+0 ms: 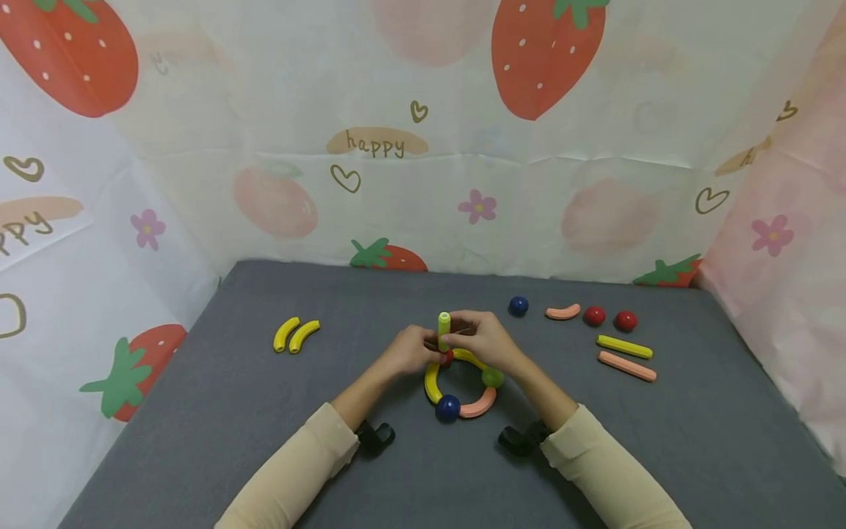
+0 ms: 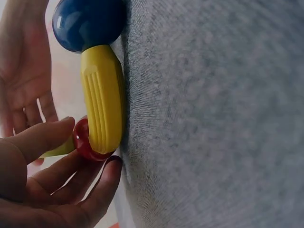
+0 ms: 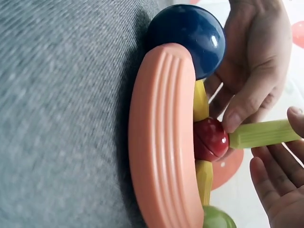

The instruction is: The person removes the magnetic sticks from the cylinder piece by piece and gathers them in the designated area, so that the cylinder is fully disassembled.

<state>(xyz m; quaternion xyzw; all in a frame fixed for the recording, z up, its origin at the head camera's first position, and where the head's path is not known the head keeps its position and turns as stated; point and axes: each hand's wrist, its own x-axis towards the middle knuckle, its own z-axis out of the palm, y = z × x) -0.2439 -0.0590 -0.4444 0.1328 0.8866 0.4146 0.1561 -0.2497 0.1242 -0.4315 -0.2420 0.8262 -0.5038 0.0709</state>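
On the table lies a ring of curved sticks and balls: a yellow curved stick [image 2: 102, 97], a blue ball [image 1: 448, 408], a pink curved stick [image 3: 164, 137], a green ball [image 1: 492, 378], another yellow curved stick [image 1: 471, 358] and a red ball [image 3: 211, 139] on the far side. A straight yellow-green stick [image 1: 443, 332] stands upright on the red ball, its lower end against it. My left hand [image 1: 411, 350] pinches the red ball between thumb and fingers. The right hand [image 1: 487, 342] holds the upright stick from the right with thumb and fingers.
Two yellow curved sticks [image 1: 295, 335] lie at the left. At the back right are a blue ball [image 1: 518, 306], a pink curved stick [image 1: 562, 312], two red balls [image 1: 610, 318], a straight yellow stick [image 1: 624, 347] and a straight pink stick [image 1: 626, 366]. A printed curtain [image 1: 515, 165] hangs behind the table.
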